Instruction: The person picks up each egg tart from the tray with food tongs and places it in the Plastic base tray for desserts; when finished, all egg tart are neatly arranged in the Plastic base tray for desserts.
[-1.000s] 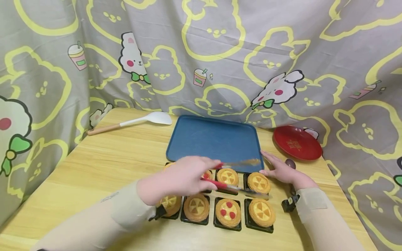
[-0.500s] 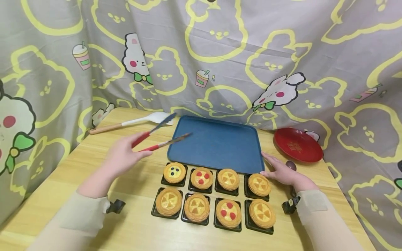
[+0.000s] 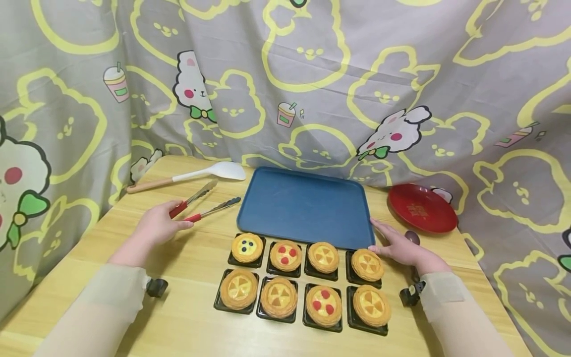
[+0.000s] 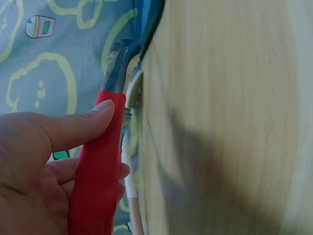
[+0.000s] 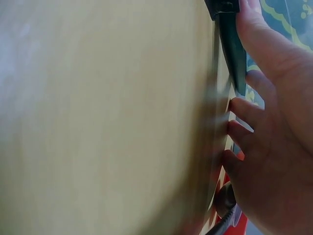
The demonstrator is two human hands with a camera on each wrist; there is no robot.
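My left hand (image 3: pixel 156 225) grips a pair of tongs (image 3: pixel 193 218) by their red handles, low over the left of the table, with their metal arms spread apart and nothing between them. The thumb lies along one red handle (image 4: pixel 100 166) in the left wrist view. At the near right corner of the blue tray (image 3: pixel 308 208), my right hand (image 3: pixel 399 248) rests with its fingers spread. Its thumb is by the tray corner and a black tart holder (image 5: pixel 222 7). Egg tarts in black holders stand in two rows before the tray, among them a blueberry tart (image 3: pixel 247 248) and a raspberry tart (image 3: pixel 285 255).
A white spatula (image 3: pixel 227 170) with a wooden handle lies at the back left. On the right sits a red plate (image 3: pixel 421 208), with a dark, round-ended utensil (image 3: pixel 412 237) partly hidden behind my right hand. A patterned curtain (image 3: pixel 308 89) encloses the table's back and sides.
My left hand has moved left with the tongs, from over the tarts to the table left of the tray, and then lower. The right hand has stayed in place.
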